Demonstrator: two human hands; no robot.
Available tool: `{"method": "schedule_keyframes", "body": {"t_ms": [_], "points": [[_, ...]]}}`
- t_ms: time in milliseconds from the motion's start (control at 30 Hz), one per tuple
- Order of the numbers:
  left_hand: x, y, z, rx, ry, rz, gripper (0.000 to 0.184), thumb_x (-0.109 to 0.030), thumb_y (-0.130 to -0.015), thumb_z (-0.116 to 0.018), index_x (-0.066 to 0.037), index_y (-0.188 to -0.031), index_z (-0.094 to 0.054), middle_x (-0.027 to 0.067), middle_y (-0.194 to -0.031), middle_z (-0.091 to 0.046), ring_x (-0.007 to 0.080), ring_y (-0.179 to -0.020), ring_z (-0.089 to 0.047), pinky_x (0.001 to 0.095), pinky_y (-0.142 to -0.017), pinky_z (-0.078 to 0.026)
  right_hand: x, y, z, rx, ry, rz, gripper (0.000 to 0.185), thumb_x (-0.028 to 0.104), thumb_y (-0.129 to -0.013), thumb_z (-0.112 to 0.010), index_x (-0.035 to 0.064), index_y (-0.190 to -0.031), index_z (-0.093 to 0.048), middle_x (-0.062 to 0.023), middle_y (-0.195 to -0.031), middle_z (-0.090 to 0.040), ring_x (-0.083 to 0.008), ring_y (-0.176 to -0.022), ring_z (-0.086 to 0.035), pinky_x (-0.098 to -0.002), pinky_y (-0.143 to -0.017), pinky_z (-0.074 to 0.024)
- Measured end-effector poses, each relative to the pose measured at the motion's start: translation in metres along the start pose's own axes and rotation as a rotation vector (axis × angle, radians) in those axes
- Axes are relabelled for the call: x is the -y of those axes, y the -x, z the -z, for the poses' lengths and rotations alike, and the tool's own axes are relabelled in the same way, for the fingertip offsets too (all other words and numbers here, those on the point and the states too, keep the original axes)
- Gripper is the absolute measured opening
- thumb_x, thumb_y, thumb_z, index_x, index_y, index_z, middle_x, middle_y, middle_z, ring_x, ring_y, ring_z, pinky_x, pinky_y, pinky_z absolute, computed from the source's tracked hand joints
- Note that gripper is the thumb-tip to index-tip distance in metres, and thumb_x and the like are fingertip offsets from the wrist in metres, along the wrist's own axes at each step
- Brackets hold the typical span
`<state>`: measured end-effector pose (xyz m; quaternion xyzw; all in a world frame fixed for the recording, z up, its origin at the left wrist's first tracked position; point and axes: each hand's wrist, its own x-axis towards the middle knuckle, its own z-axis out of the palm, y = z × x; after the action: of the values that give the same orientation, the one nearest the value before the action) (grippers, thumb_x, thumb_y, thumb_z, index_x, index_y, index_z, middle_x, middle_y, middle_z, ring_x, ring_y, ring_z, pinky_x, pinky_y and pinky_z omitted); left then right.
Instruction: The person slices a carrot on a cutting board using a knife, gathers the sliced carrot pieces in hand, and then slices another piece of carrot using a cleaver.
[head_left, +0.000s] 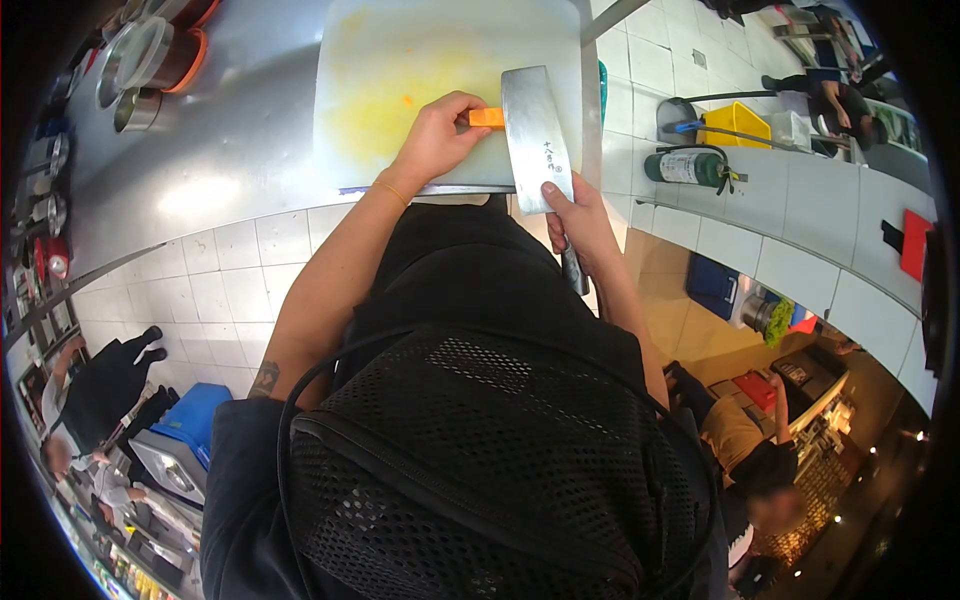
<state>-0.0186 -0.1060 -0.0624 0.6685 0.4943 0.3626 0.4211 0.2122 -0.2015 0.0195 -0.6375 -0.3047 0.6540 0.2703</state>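
Observation:
On a white cutting board (370, 70) with yellow stains lies an orange block (487, 118), perhaps a vegetable piece. My left hand (440, 137) is closed on its left end, fingertips curled. A broad cleaver (535, 130) is in my right hand (583, 222), thumb on the blade's lower part and fingers round the handle. The blade lies over or against the block's right end and hides what is beneath. A small orange bit (407, 100) sits on the board left of the block.
Metal containers (137, 109) stand at the steel counter's (230, 130) upper left. To the right are a green cylinder (686, 167) on a tiled ledge and a yellow bin (737, 124). Other people (95, 385) are at the lower left, lower right and upper right.

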Motion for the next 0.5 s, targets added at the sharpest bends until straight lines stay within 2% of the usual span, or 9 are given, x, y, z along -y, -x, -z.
{"method": "schedule_keyframes", "body": {"t_ms": [500], "points": [[-0.0005, -0.0012, -0.0002, -0.006, -0.009, -0.015, 0.031, -0.005, -0.086, -0.081, 0.0, -0.115, -0.07, 0.0114, -0.106, -0.075, 0.02, -0.092, -0.071, 0.0324, -0.087, -0.057, 0.001, 0.0013, -0.0008, 0.001, 0.001, 0.001, 0.019, 0.02, -0.107, -0.06, 0.0049, -0.119, -0.058, 0.0012, -0.058, -0.045, -0.0098, -0.041, -0.04, -0.0286, -0.038, -0.0373]]}}
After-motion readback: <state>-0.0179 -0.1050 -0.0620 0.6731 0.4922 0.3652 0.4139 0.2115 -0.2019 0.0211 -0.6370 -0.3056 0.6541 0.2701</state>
